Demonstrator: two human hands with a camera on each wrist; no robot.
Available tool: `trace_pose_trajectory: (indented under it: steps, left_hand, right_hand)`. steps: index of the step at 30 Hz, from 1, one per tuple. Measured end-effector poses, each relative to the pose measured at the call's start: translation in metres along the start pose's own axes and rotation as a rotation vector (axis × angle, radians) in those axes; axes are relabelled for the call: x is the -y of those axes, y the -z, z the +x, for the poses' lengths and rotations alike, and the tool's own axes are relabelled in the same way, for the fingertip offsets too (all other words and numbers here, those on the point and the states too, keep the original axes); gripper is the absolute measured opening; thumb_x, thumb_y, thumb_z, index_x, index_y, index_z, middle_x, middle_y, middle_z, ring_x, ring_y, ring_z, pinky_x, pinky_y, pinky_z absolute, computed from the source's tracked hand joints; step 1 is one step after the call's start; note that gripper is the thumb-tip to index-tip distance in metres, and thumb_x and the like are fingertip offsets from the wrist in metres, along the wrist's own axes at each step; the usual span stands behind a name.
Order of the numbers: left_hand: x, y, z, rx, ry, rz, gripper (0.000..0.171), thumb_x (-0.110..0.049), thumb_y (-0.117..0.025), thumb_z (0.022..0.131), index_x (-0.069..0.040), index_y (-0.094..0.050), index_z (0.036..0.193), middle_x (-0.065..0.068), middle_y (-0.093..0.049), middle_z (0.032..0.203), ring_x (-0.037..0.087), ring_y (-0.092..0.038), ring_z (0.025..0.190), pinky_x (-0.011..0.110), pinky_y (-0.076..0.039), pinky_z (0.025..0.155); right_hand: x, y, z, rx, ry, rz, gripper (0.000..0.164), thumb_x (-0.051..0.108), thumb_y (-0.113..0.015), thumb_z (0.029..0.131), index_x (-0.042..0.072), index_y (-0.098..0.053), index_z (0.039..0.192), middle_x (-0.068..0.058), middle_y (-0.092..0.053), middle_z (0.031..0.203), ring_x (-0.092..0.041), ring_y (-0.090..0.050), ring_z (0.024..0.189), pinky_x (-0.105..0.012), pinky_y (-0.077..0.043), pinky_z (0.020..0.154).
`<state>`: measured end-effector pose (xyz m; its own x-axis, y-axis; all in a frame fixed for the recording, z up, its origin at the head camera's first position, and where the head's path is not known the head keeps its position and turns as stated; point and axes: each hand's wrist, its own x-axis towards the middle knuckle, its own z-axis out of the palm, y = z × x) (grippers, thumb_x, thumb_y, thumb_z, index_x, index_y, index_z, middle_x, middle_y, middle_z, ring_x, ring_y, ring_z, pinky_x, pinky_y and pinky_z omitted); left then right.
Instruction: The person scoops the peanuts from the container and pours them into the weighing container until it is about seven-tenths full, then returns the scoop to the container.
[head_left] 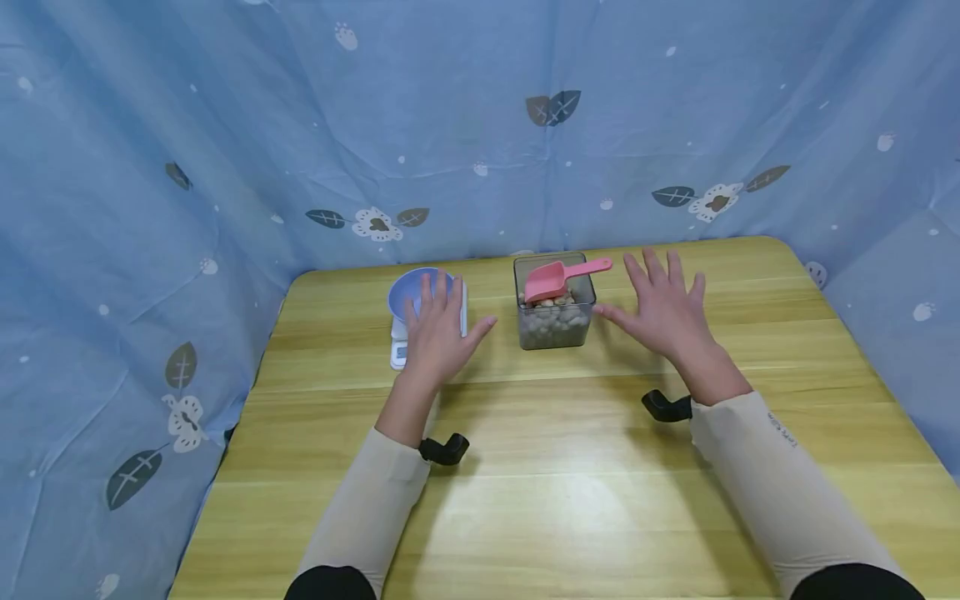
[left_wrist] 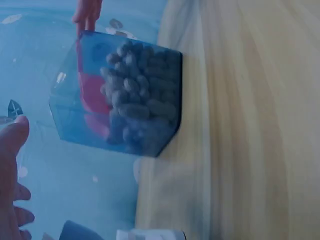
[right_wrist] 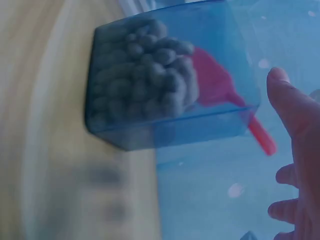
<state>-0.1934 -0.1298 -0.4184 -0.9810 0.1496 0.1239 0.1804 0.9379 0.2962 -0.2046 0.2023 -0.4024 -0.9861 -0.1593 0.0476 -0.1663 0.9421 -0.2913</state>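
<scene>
The 2 hands are empty, fingers spread. The left hand point(head_left: 435, 340) partly hides a digital scale point(head_left: 399, 356) with a blue bowl point(head_left: 403, 290); the right hand point(head_left: 667, 315) is just beside a transparent bin point(head_left: 553, 341) of peanuts point(head_left: 561, 302) on the worktop point(head_left: 540, 442). A pink scoop point(head_left: 546, 283) rests inside, its handle past the rim.

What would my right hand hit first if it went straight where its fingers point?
Probably the blue curtain behind the table. The pink scoop sits left of your right hand, seemingly outside that line, though depth is hard to judge.
</scene>
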Motion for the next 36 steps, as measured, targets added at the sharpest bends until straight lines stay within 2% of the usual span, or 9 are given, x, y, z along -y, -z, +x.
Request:
trace_pose_trajectory:
  steps: [3, 7, 12, 17, 22, 28, 32, 34, 36]
  left_hand:
    - [-0.008, 0.0, 0.004, -0.002, -0.049, -0.079, 0.089, -0.071, -0.037, 0.094, -0.013, -0.016, 0.159, 0.006, -0.002, 0.167, 0.026, 0.003, 0.154, 0.06, 0.001, 0.122]
    - [-0.021, -0.006, 0.012, -0.004, -0.12, -0.216, 0.079, -0.062, -0.038, 0.099, -0.012, -0.021, 0.158, 0.005, -0.012, 0.166, 0.021, -0.007, 0.154, 0.053, -0.005, 0.124]
    - [-0.039, -0.018, 0.02, 0.015, -0.144, -0.284, 0.065, -0.051, -0.037, 0.104, -0.013, -0.029, 0.156, 0.004, -0.023, 0.164, 0.019, -0.02, 0.151, 0.043, -0.019, 0.124]
    - [-0.049, -0.025, 0.021, 0.02, -0.15, -0.27, 0.058, -0.043, -0.037, 0.106, -0.011, -0.034, 0.154, 0.003, -0.029, 0.162, 0.022, -0.028, 0.148, 0.038, -0.023, 0.123]
    - [-0.052, -0.025, 0.021, 0.014, -0.153, -0.244, 0.057, -0.043, -0.039, 0.106, -0.011, -0.036, 0.153, 0.002, -0.03, 0.162, 0.021, -0.03, 0.148, 0.037, -0.027, 0.121]
    - [-0.053, -0.025, 0.022, 0.019, -0.178, -0.233, 0.058, -0.042, -0.04, 0.106, -0.011, -0.033, 0.154, 0.0, -0.026, 0.163, 0.02, -0.028, 0.148, 0.035, -0.026, 0.121]
    - [-0.052, -0.026, 0.022, 0.005, -0.186, -0.232, 0.058, -0.041, -0.04, 0.106, -0.01, -0.033, 0.154, 0.001, -0.025, 0.163, 0.021, -0.029, 0.148, 0.035, -0.026, 0.121]
    - [-0.052, -0.027, 0.022, 0.005, -0.186, -0.237, 0.058, -0.042, -0.04, 0.106, -0.01, -0.033, 0.154, 0.001, -0.025, 0.163, 0.021, -0.029, 0.148, 0.035, -0.026, 0.121]
    - [-0.052, -0.027, 0.022, 0.009, -0.188, -0.238, 0.058, -0.042, -0.039, 0.106, -0.01, -0.033, 0.154, 0.001, -0.025, 0.163, 0.021, -0.029, 0.148, 0.035, -0.026, 0.121]
  right_hand:
    - [0.006, 0.008, 0.007, -0.039, 0.058, -0.001, 0.098, 0.078, -0.043, 0.087, 0.015, -0.019, 0.159, -0.018, -0.01, 0.165, -0.045, 0.002, 0.15, -0.079, 0.0, 0.108]
    - [0.021, 0.016, 0.022, -0.088, 0.185, -0.037, 0.08, 0.059, -0.057, 0.093, 0.01, -0.036, 0.152, -0.02, -0.029, 0.157, -0.045, -0.021, 0.145, -0.073, -0.021, 0.109]
    - [0.041, 0.018, 0.042, -0.072, 0.282, -0.155, 0.054, 0.039, -0.065, 0.094, 0.008, -0.057, 0.137, -0.021, -0.05, 0.133, -0.043, -0.046, 0.118, -0.06, -0.047, 0.089]
    - [0.051, 0.016, 0.054, 0.013, 0.302, -0.209, 0.038, 0.032, -0.067, 0.094, 0.009, -0.068, 0.124, -0.018, -0.052, 0.112, -0.036, -0.048, 0.098, -0.049, -0.049, 0.076]
    - [0.053, 0.015, 0.059, 0.018, 0.355, -0.19, 0.021, 0.028, -0.07, 0.092, 0.011, -0.076, 0.104, -0.012, -0.054, 0.092, -0.031, -0.048, 0.081, -0.044, -0.048, 0.068]
    - [0.058, 0.038, 0.057, -0.003, 0.422, -0.181, 0.007, 0.01, -0.07, 0.091, 0.009, -0.077, 0.09, -0.01, -0.058, 0.079, -0.028, -0.054, 0.072, -0.038, -0.047, 0.058]
    - [0.067, 0.057, 0.053, -0.067, 0.487, -0.316, 0.019, -0.008, -0.065, 0.084, 0.007, -0.077, 0.085, -0.01, -0.062, 0.079, -0.029, -0.055, 0.073, -0.038, -0.048, 0.056]
    - [0.073, 0.059, 0.051, -0.092, 0.522, -0.422, 0.019, -0.01, -0.068, 0.08, 0.007, -0.076, 0.084, -0.01, -0.064, 0.081, -0.03, -0.056, 0.075, -0.04, -0.049, 0.057]
    - [0.078, 0.054, 0.049, -0.076, 0.534, -0.511, 0.01, 0.0, -0.073, 0.084, 0.009, -0.076, 0.086, -0.008, -0.065, 0.084, -0.028, -0.057, 0.078, -0.04, -0.05, 0.06]
